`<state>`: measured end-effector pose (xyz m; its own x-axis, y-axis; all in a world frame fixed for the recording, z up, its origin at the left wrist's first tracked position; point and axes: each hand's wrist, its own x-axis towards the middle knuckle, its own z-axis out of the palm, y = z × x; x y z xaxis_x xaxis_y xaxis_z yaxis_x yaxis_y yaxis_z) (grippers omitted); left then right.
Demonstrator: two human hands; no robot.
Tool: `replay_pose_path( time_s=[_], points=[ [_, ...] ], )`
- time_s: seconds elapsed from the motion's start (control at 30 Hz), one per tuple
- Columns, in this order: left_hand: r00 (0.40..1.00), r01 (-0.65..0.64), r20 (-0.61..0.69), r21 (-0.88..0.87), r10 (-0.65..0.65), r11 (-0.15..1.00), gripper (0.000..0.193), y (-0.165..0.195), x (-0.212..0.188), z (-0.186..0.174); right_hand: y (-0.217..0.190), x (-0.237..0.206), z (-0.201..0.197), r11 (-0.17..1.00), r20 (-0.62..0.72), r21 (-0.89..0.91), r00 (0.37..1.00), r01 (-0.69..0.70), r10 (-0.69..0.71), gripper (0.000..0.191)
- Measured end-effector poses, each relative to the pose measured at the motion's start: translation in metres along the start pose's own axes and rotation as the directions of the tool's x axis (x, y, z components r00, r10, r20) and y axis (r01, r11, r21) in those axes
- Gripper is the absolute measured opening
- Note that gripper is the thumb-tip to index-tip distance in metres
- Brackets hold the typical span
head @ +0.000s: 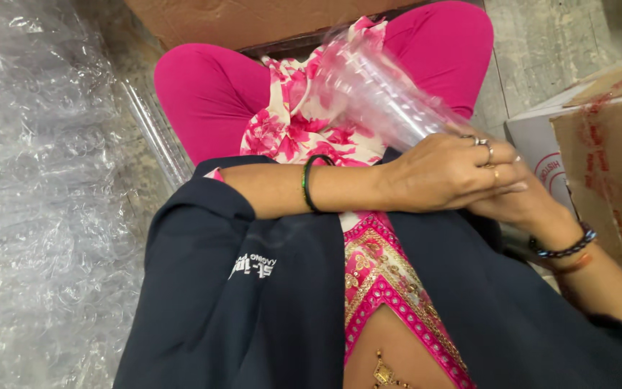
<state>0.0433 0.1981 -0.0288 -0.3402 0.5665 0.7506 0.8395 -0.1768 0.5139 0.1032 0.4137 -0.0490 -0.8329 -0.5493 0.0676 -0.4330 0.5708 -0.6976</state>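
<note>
Mid-frame, the left hand [444, 173] lies flat over the right hand [520, 205], fingers curled on the lower end of a sleeve of clear cups [376, 90] that slants up toward the upper middle. The right hand's fingers are hidden; probably gripping the same end, but I cannot tell. Bubble wrap [37, 202] fills the left, cardboard boxes [606, 166] sit at right, another box [253, 20] on top
</note>
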Motion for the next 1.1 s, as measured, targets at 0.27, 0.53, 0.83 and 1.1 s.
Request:
replay_pose_path(
  time_s=[0.27, 0.53, 0.83, 1.1],
  points=[
    [0.954, 0.300, 0.030, -0.073, -0.298, 0.951, 0.022, -0.020, -0.020, 0.035, 0.019, 0.021, 0.029, 0.969, -0.342, -0.033, 0.914, -0.244, 0.219, 0.044],
    [0.985, 0.114, 0.158, -0.335, -0.063, 0.935, 0.030, -0.045, -0.017, 0.044, 0.144, -0.027, 0.043, 0.772, -0.062, -0.467, 0.887, -0.431, 0.457, 0.033],
    [0.536, 0.773, -0.808, 0.352, -0.246, 0.528, 0.051, -0.104, -0.212, -0.164, 0.063, 0.052, -0.018, 0.820, 0.373, -0.492, 0.780, -0.292, 0.502, 0.047],
    [-0.388, 0.842, -0.826, -0.137, -0.410, -0.521, 0.105, -0.012, -0.418, -0.195, 0.010, 0.127, 0.015, 0.912, 0.488, -0.407, 0.830, -0.056, 0.269, 0.048]
  ],
)
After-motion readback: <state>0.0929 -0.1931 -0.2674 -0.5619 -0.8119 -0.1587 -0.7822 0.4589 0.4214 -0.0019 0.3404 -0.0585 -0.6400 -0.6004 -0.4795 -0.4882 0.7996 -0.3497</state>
